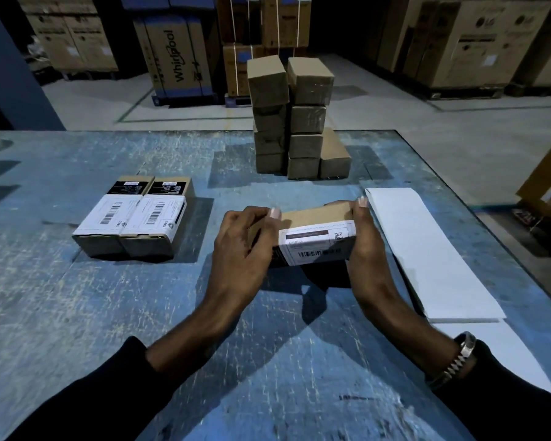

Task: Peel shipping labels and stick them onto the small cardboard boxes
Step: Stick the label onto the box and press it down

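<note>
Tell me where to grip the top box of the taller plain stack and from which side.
Grip the top box by its two long side faces, coming from above. It stands highest with its top free, but the neighbouring stack sits close on its right, so lift straight up.

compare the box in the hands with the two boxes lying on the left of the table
The held box is lifted off the table, gripped at its ends by the left hand and right hand; the two labelled boxes lie flat, side by side, untouched. Its label wraps over an edge; theirs sit on top. All are small brown cardboard boxes with white barcode labels.
</note>
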Motion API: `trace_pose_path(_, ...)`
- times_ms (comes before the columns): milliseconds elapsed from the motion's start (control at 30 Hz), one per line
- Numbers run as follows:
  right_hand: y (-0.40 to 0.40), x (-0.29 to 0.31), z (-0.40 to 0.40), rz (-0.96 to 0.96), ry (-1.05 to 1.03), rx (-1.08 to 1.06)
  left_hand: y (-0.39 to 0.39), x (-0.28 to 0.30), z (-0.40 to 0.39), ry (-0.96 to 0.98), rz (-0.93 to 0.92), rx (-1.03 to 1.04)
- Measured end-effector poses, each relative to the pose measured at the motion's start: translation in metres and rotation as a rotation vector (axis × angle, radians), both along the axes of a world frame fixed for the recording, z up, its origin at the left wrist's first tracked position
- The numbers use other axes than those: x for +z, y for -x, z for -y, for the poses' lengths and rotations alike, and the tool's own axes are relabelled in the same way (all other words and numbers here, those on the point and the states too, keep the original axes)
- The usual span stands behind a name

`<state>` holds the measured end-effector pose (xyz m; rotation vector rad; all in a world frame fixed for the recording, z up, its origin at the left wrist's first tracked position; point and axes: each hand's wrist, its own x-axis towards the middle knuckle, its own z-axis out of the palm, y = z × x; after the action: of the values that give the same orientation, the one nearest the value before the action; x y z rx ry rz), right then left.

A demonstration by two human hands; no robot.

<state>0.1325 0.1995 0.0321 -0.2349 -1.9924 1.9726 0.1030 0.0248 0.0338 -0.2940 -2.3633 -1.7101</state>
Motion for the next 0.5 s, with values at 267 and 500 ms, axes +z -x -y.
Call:
trace_pose_path(267,-0.0006,0.0004,-0.0008,-0.098,-0.280,0.002,0.0018,0.0024,0.0019,-0.004,-0.016,0.000)
trace_pose_path(500,-0.0034,0.0036,-0.0037,-0.032,-0.191,0.018,0.0074,-0.0027,0.0037,-0.006,-0.032,-0.024)
